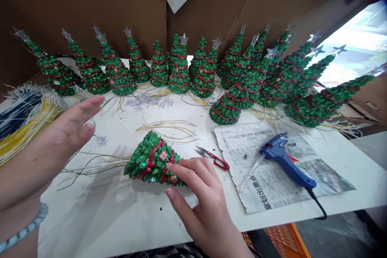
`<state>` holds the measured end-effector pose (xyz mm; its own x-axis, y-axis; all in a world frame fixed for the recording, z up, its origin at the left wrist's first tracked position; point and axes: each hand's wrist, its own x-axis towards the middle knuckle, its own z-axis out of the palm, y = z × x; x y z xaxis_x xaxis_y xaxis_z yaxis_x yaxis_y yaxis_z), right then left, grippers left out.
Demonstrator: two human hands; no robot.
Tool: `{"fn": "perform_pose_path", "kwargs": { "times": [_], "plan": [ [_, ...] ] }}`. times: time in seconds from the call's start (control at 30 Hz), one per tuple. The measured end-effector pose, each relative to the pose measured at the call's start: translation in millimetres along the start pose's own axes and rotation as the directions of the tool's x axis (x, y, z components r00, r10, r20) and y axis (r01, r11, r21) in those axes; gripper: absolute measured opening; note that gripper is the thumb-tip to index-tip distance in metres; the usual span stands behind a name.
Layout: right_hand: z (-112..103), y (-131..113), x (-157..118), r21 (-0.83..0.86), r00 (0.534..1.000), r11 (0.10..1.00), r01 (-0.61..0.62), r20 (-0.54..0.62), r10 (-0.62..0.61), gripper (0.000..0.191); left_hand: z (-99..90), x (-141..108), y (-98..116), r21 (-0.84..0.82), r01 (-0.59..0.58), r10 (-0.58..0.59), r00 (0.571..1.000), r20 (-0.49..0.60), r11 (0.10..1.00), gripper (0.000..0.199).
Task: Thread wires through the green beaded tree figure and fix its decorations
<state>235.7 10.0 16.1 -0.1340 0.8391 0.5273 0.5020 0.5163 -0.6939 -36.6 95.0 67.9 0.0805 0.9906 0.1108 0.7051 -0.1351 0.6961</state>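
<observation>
Green glitter Christmas tree lying on its side near the front edge of the white surface, right hand spread against its base, left hand open and raised well apart, red-handled thread snips just beside, blue glue gun on newspaper near the right edge, upright glitter trees along the far edge

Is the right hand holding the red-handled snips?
No, the right hand rests on the green glitter Christmas tree, while the red-handled snips lie apart on the table.
</observation>
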Motion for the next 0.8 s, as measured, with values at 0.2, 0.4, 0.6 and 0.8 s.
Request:
{"fn": "perform_pose_path", "kwargs": {
  "times": [0.2,0.4,0.6,0.8],
  "plan": [
    [13.6,-9.6,17.0,0.124,0.999,0.992,-0.013,-0.032,0.017,0.024,6.5,11.5,34.5,-0.162,0.047,-0.026,0.991,0.128,0.986,0.073],
    [11.9,-26.4,30.7,0.398,0.989,0.910,-0.113,-0.046,0.143,0.053,17.9,12.2,71.7,-0.076,-0.090,0.103,0.974,0.203,0.993,0.082],
    [12.7,-35.2,41.6,0.675,0.977,0.707,-0.211,0.160,0.139,0.035,27.3,8.4,85.8,0.009,-0.195,0.184,0.941,0.285,0.981,0.084],
    [6.3,-26.2,33.0,0.625,0.971,0.752,-0.208,0.042,0.234,0.040,23.2,13.6,83.2,0.039,-0.204,0.184,0.938,0.294,0.978,0.073]
  ]
}}
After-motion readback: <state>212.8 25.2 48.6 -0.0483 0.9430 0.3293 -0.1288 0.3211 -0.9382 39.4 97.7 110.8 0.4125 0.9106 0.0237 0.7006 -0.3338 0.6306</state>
